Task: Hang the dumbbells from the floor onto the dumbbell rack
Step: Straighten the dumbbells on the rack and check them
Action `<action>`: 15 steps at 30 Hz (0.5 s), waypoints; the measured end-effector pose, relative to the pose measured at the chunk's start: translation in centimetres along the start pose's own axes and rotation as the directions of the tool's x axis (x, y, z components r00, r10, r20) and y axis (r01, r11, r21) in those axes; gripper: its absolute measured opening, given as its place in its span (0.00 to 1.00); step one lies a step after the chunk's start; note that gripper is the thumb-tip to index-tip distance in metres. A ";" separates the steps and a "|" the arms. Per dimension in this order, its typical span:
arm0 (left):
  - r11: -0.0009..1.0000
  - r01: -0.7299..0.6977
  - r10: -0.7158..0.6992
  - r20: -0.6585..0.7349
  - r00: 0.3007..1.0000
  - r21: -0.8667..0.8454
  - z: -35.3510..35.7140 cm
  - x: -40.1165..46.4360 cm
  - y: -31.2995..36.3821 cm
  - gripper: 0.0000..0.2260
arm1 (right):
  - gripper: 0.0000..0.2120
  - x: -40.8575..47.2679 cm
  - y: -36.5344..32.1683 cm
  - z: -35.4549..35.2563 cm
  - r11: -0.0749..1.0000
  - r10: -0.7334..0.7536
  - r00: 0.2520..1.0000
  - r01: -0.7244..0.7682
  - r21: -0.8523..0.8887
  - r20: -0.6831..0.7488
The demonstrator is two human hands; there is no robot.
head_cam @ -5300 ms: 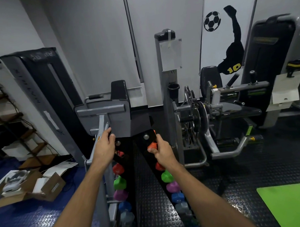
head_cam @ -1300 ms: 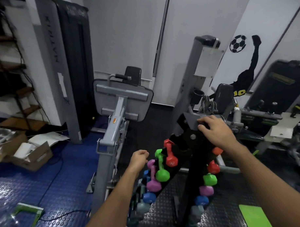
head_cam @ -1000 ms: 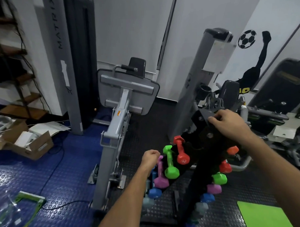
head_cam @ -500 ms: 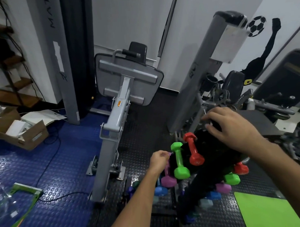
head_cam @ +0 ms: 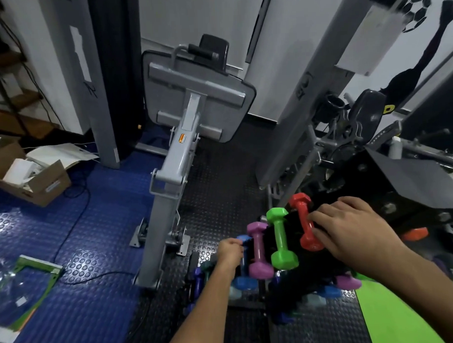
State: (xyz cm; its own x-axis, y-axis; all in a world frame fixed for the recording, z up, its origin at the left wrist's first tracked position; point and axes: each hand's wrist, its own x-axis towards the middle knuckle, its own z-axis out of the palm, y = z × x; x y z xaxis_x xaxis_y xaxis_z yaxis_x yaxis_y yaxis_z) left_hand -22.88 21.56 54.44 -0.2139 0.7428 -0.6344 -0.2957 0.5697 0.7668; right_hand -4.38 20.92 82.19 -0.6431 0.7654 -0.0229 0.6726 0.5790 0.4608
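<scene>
A black A-frame dumbbell rack (head_cam: 285,295) stands on the studded floor, seen from above. Its near side carries a red dumbbell (head_cam: 304,221), a green one (head_cam: 282,240), a pink-purple one (head_cam: 259,249) and a blue one (head_cam: 245,270), with darker ones lower down. My left hand (head_cam: 229,252) is a fist, its fingers curled against the blue dumbbell's handle. My right hand (head_cam: 350,231) lies over the rack's top with fingers apart, fingertips touching the red dumbbell's handle. On the far side, an orange dumbbell (head_cam: 415,233) and a purple one (head_cam: 348,281) show past my right arm.
A grey exercise machine (head_cam: 176,157) stands just left of the rack, and a tall grey column (head_cam: 307,86) leans behind it. A green mat (head_cam: 405,316) lies at lower right. A cardboard box (head_cam: 33,183), papers and a black cable (head_cam: 75,220) are on the blue floor.
My view has tipped down and closer to the rack. My right hand slid from the rack's top plate to the red dumbbell. My left hand dropped from the purple dumbbell to the blue one.
</scene>
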 end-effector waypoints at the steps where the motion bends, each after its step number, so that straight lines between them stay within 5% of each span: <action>1: 0.999 0.032 -0.032 -0.022 0.999 0.009 -0.5 0.5 -0.6 0.13 | 0.13 0.1 -0.1 0.1 1.000 -0.005 1.000 0.005 0.000 0.001; 5: 0.995 0.080 -0.077 -0.048 0.996 0.059 -1.7 2.2 -2.6 0.12 | 0.10 0.6 -0.4 0.8 0.999 -0.020 0.999 0.021 0.028 -0.033; 10: 0.871 -0.233 0.186 0.149 0.971 0.433 -0.3 3.5 -3.7 0.12 | 0.10 1.3 -0.8 2.2 0.997 -0.012 1.000 0.011 0.074 0.009; 15: 0.732 -0.296 0.158 0.269 0.950 0.614 1.8 5.9 -4.8 0.12 | 0.11 1.5 -1.1 2.9 0.994 -0.016 1.000 0.014 0.112 0.015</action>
State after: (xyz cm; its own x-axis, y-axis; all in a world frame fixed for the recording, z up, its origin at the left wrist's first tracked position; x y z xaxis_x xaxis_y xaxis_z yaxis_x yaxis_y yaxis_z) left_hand -21.03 23.87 47.22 0.0007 0.8906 -0.4548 0.4181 0.4129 0.8091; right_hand -5.03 22.26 79.13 -0.6484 0.7601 -0.0436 0.6999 0.6177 0.3586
